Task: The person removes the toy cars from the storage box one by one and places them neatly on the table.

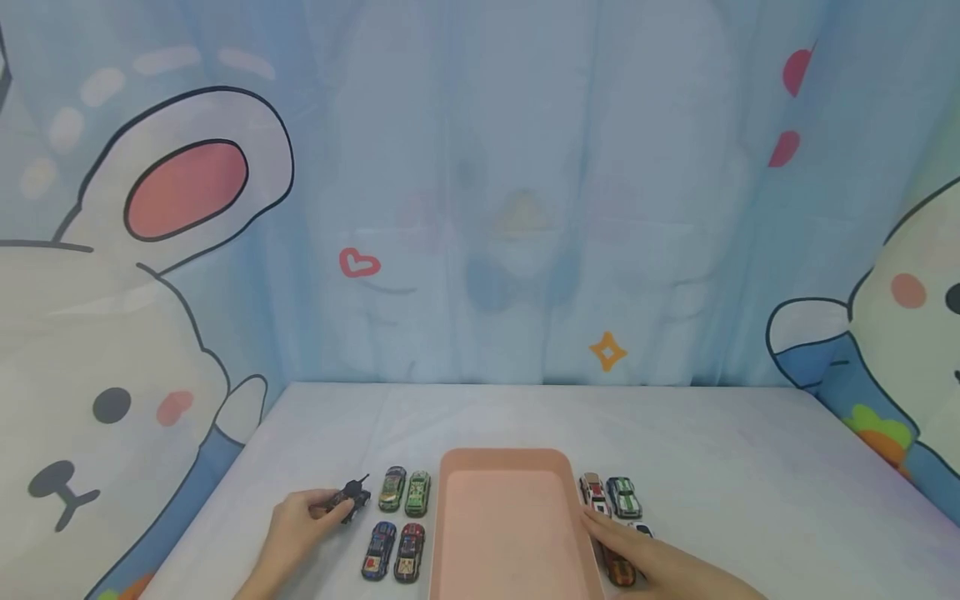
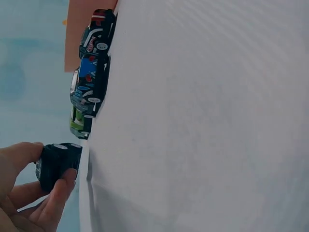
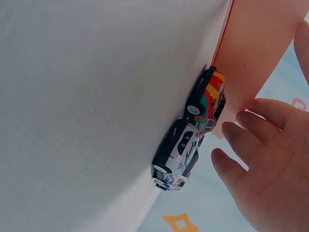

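My left hand (image 1: 294, 527) pinches a small black toy vehicle (image 1: 352, 498) with a thin barrel sticking up, left of the toy cars. In the left wrist view, thumb and fingers grip that black vehicle (image 2: 60, 162) from both sides, its wheels showing. My right hand (image 1: 651, 560) stretches over the cars on the right, fingertips at the side of the pink tray (image 1: 517, 525). Its fingers look extended and hold nothing in the right wrist view. Near them stand a white car (image 3: 177, 147) and a red, yellow and green car (image 3: 208, 101). The hand partly hides these cars in the head view.
Left of the tray, several toy cars stand in two rows, among them a green car (image 1: 417, 494) and a blue car (image 1: 378, 551). Right of it are a red-and-white car (image 1: 594, 492) and a green-and-white car (image 1: 624, 497). A printed curtain (image 1: 525, 125) hangs behind the white table (image 1: 712, 450).
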A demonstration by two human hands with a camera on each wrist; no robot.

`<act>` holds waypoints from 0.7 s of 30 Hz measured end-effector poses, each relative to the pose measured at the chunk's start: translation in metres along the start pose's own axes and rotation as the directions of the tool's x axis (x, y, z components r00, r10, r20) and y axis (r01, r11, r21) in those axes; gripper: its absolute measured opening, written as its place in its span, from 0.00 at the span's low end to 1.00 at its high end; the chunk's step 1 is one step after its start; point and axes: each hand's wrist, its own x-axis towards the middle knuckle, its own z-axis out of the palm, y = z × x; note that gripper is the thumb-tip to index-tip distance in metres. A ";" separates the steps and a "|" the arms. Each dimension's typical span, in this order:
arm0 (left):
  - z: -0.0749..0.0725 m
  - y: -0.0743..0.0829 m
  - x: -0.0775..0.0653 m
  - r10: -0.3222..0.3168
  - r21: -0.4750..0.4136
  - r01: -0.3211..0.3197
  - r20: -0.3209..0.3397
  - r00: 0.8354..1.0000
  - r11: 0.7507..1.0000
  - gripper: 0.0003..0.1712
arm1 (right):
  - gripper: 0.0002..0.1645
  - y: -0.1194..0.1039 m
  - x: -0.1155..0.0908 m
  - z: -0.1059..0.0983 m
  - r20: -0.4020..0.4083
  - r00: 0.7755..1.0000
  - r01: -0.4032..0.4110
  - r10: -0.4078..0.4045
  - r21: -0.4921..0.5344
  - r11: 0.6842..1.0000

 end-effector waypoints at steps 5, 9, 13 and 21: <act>0.003 0.000 0.000 0.018 0.072 -0.021 0.037 0.999 0.997 0.20 | 0.48 -0.001 -0.001 0.001 0.008 1.000 -0.010 0.009 0.041 0.999; 0.003 0.006 -0.004 0.026 0.187 -0.038 0.061 0.998 0.982 0.19 | 0.48 -0.001 0.000 0.002 -0.004 0.999 -0.048 0.049 0.044 0.998; 0.004 0.012 -0.006 0.033 0.297 -0.054 0.075 0.997 0.953 0.17 | 0.48 0.002 0.002 0.002 -0.015 0.998 -0.066 0.067 0.008 0.998; 0.004 0.013 -0.008 0.058 0.343 -0.082 0.079 0.995 0.936 0.16 | 0.48 0.026 0.007 -0.003 0.010 0.999 0.036 -0.035 -0.088 0.995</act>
